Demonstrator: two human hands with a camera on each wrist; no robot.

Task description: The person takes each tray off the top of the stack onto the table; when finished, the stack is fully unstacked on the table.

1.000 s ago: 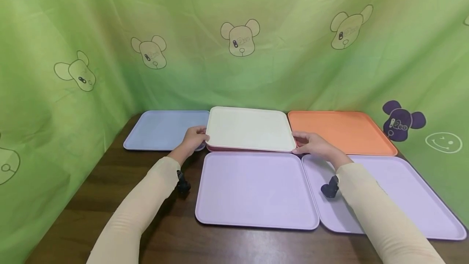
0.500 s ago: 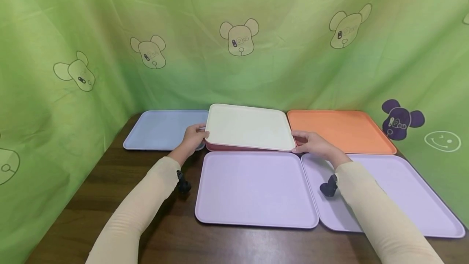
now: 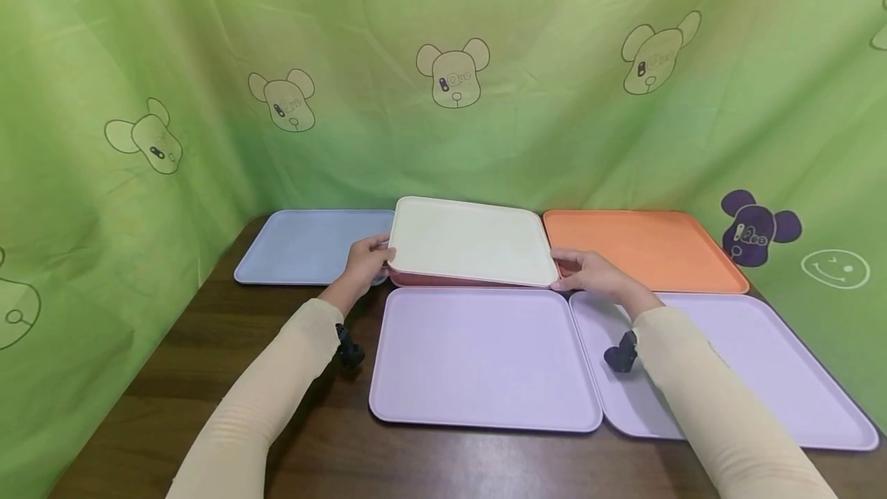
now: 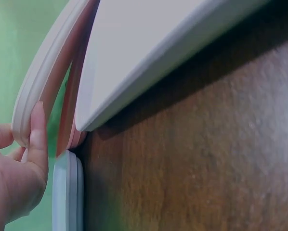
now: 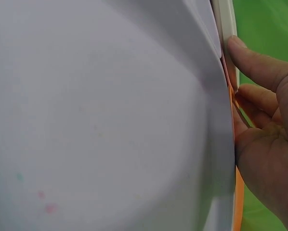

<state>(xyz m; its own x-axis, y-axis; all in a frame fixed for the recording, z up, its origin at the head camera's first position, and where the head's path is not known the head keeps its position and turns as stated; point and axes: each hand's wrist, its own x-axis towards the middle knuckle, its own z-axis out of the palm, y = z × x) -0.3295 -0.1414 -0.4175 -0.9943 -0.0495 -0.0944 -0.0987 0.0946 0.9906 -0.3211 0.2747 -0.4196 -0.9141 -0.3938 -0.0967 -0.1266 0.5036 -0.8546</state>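
Note:
A white tray [image 3: 471, 241] is at the middle of the back row, its left side raised higher than its right. My left hand [image 3: 365, 264] pinches its left front corner; in the left wrist view the thumb lies along the underside of the white tray's rim [image 4: 32, 91]. At the right front corner, my right hand [image 3: 587, 273] grips the edge, and the right wrist view shows its thumb on the white rim [image 5: 227, 24]. Below the white tray, a pink-red tray [image 3: 423, 280] shows as a strip, wider toward the left; most of it is hidden.
A blue tray [image 3: 319, 245] lies at back left and an orange tray [image 3: 637, 249] at back right. Two lilac trays [image 3: 485, 360] lie side by side in front, the right one partly under my right forearm. A green curtain [image 3: 346, 137] hangs behind the dark wooden table [image 3: 208, 360].
The left side of the white tray has risen slightly with my left hand, so more of the pink-red tray shows beneath. During the last half second hardly anything has moved.

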